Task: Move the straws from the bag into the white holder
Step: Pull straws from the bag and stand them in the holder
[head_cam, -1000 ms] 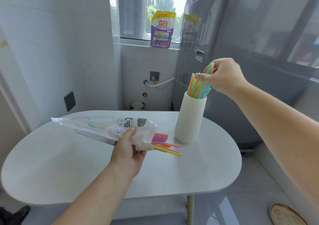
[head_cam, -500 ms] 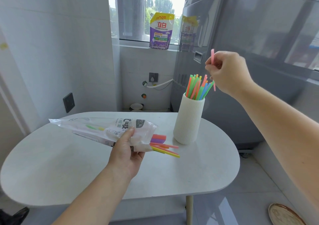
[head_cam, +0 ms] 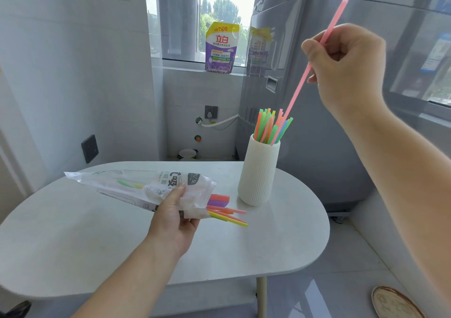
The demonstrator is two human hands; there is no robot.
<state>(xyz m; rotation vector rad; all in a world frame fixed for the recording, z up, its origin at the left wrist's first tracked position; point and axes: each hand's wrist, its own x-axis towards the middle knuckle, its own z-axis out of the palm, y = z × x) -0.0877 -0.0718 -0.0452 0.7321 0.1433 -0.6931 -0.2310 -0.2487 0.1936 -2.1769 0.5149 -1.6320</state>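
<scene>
Nearest to the camera, the left hand (head_cam: pixel 173 222) is closing its fingers (head_cam: pixel 176 190) around the crinkled, clear plastic bag with printed letters (head_cam: pixel 146 188), holding it just above the pale, smooth, oval bench (head_cam: pixel 73 239). The bag is looking soft and slippery, so a grip near its open mouth seems the best place. From that mouth a few thin plastic straws in pink, yellow, purple and red (head_cam: pixel 227 214) are sticking out. They are likely very light and a little bendable, and easy to crush if pinched hard.

Farther away, the white ribbed holder with a narrowing top (head_cam: pixel 259 171) is standing upright on the bench, already carrying a bunch of green, orange and blue straws (head_cam: pixel 269 126). Above it, the right hand (head_cam: pixel 346 68) is pinching one long pink straw (head_cam: pixel 299 87) near its middle between thumb and fingertips. The straw is tilted, with its lower end at the bunch; how deep it reaches is not clear.
</scene>
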